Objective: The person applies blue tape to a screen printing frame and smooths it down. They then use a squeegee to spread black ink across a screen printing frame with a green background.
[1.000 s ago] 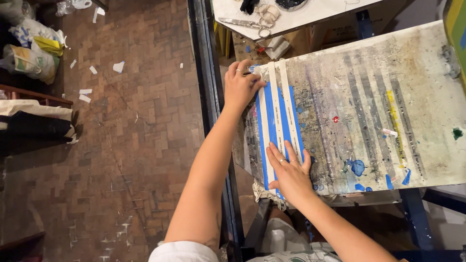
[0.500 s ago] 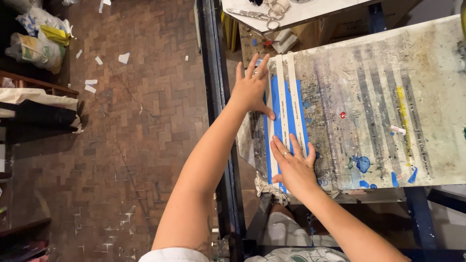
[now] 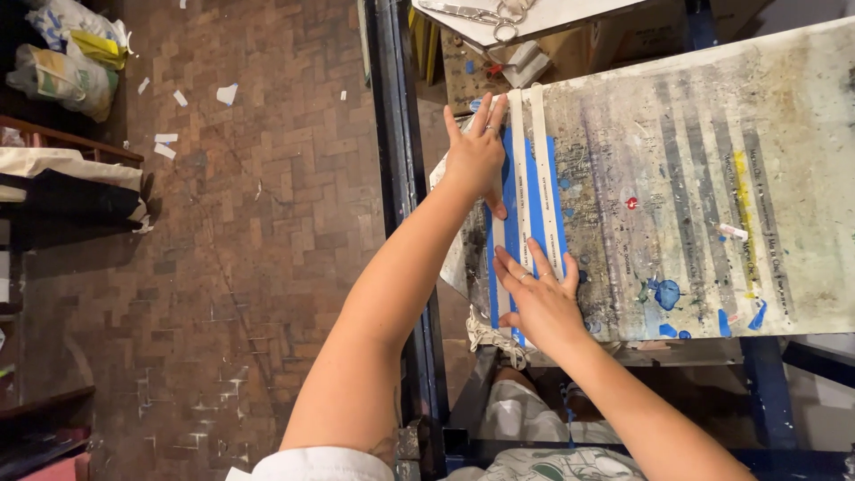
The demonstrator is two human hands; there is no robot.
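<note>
A paint-stained board (image 3: 695, 178) lies in front of me on a blue metal frame (image 3: 396, 178). Blue tape strips (image 3: 534, 196) and white printed strips (image 3: 543, 151) run along its left part. My left hand (image 3: 476, 156) lies flat with fingers spread on the far end of these strips, at the board's left edge. My right hand (image 3: 539, 303) presses flat on the near end of the same strips, close to the board's front edge. Neither hand holds anything.
Scissors (image 3: 485, 16) lie on a white table at the top. A brick floor (image 3: 223, 267) with paper scraps stretches to the left, with bags (image 3: 67, 53) and folded cloth (image 3: 71, 187) at its left edge. Blue paint blobs (image 3: 666, 294) mark the board's front.
The view has shifted a little. My left hand has stretched its fingers out farther along the strips; my right hand stays pressed on their near end.
</note>
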